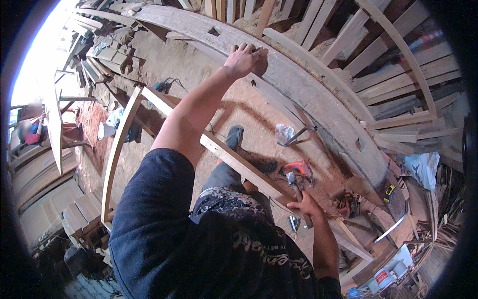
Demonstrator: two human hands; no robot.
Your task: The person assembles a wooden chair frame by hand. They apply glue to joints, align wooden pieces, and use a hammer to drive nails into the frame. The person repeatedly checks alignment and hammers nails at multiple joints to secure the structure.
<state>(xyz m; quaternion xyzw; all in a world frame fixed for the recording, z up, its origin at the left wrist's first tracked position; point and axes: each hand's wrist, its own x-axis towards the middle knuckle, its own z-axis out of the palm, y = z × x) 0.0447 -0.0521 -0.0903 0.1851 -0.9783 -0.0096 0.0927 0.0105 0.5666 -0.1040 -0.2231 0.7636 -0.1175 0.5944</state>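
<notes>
— Where is the hammer?
— The hammer (296, 185), grey-headed, is on the person's near side of the long counter (306, 92), off its top, the head pointing toward the counter. The right hand (307, 204) is closed around its handle.

— And the other hand?
— The left hand (242, 60) is set on the counter's worn top, left of its middle, fingers bent downward. Whether they grip anything cannot be told.

— What lies closest to the tool?
— A wooden frame (236, 160), its long bar slanting across the person's body and passing beside the hammer; contact between the two cannot be made out. Just past the hammer head, a red power tool (298, 169) lies on the dusty floor (204, 67).

— Along the counter?
— A yellow tape measure (389, 193) at its right end; a clear plastic bag (285, 133) below its near edge. Past the far edge, wooden strips (388, 89) stand and lie in stacks.

— Farther out?
— A white plastic bag (422, 169) beyond the counter's right end, a white bucket (383, 277) nearer the person, and, far to the left, another person (33, 130) in red and blue.
</notes>
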